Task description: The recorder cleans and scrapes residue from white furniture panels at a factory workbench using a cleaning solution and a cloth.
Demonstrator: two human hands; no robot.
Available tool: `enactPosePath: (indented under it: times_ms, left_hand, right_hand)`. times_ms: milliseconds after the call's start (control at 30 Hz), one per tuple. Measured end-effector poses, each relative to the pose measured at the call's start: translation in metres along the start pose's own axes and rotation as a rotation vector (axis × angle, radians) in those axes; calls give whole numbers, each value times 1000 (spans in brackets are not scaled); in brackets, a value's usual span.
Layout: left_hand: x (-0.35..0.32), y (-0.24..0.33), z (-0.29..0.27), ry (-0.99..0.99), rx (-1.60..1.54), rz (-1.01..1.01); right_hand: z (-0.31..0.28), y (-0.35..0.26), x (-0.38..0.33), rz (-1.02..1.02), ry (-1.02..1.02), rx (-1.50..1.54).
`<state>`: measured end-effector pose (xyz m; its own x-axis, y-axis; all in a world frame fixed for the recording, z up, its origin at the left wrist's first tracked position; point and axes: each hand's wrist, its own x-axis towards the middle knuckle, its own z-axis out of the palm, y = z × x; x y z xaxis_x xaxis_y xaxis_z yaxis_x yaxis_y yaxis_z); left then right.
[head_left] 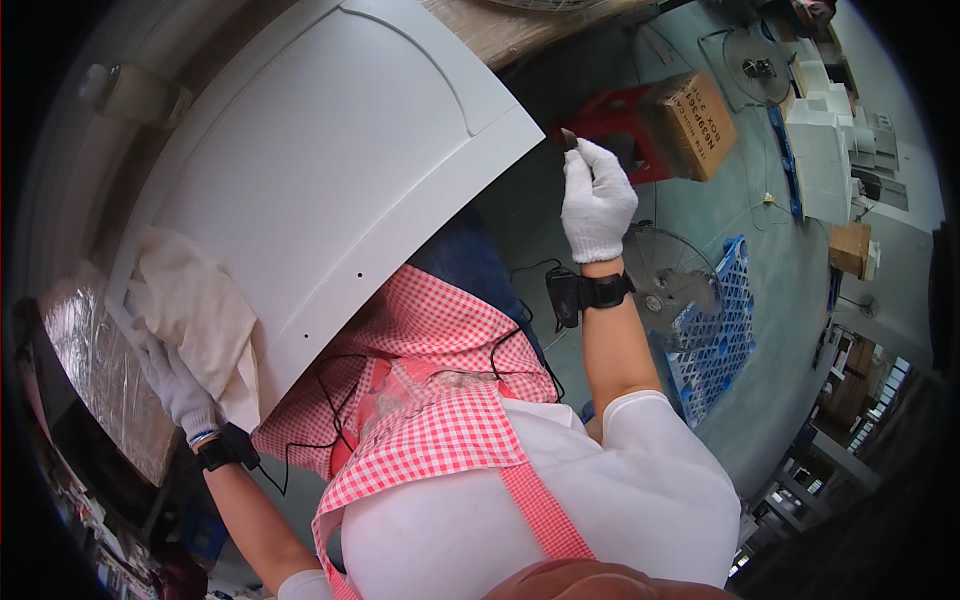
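A large white panel (330, 160) with a curved raised line lies across my front, its near edge against my red-and-white checked apron (440, 400). My left hand (175, 380), in a grey glove, presses a cream cloth (195, 310) onto the panel's left end. My right hand (597, 205), in a white glove, is raised past the panel's right corner and closed around a small dark tool (569, 137), of which only the tip shows. Black bands sit on both wrists.
A cardboard box (697, 122) rests on a red stool (612, 118) beyond my right hand. A round fan (672, 278) and a blue plastic pallet (722, 320) are on the green floor. White foam blocks (822, 150) stand at the far right. Silvery foil sheeting (95, 370) lies left.
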<state>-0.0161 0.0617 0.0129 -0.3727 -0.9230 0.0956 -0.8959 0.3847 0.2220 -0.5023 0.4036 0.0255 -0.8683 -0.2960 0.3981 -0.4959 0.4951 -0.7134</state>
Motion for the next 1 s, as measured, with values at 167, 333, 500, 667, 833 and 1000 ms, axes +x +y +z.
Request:
enactPosePath:
  times_ms: [167, 333, 500, 667, 833, 1000]
  left_hand:
    - [-5, -24, 8, 45, -37, 12]
    - [0, -18, 6, -5, 30, 15]
    - [-1, -24, 4, -13, -21, -33]
    - [1, -23, 7, 3, 18, 9]
    - [-3, -32, 5, 0, 14, 39]
    - [-1, -11, 0, -50, 33, -9]
  right_hand:
    - [16, -3, -8, -107, -93, -94]
    - [13, -11, -7, -170, -56, -11]
    - [18, 23, 17, 66, 97, -183]
    - [17, 8, 3, -300, 72, -217]
    - [14, -57, -56, -531, -470, -77]
    - [21, -3, 0, -257, 23, -147]
